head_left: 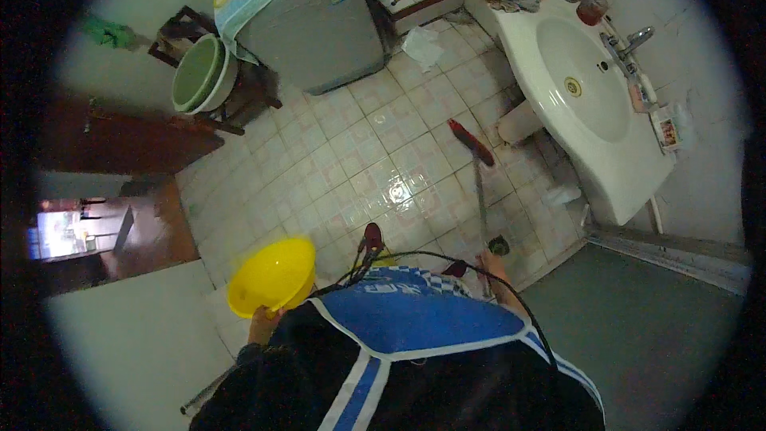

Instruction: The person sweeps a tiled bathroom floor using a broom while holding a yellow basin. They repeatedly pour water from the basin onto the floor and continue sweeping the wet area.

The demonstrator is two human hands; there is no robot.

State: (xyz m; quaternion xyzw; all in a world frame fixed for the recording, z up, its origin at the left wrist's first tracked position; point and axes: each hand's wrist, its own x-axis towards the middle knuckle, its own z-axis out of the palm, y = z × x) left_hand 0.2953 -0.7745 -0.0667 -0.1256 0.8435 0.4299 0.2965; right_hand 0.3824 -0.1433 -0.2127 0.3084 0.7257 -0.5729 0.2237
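Observation:
A yellow plastic basin (273,275) is tilted at my left side, and my left hand (263,324) is closed on its near rim. On my right, the thin handle (481,199) of a long-handled broom with a dark red head (471,146) runs down toward me. My right hand (491,269) is closed around the handle's near part, its fingers only partly visible. The broom's head rests on the tiled floor (351,160) near the foot of the washbasin.
A white washbasin (523,56) with a tap and cups stands at right. Far left, green and white basins (199,76) sit on a stool beside a cloth-covered grey washing machine (311,36). White paper (423,48) and a round drain (499,245) lie on the floor.

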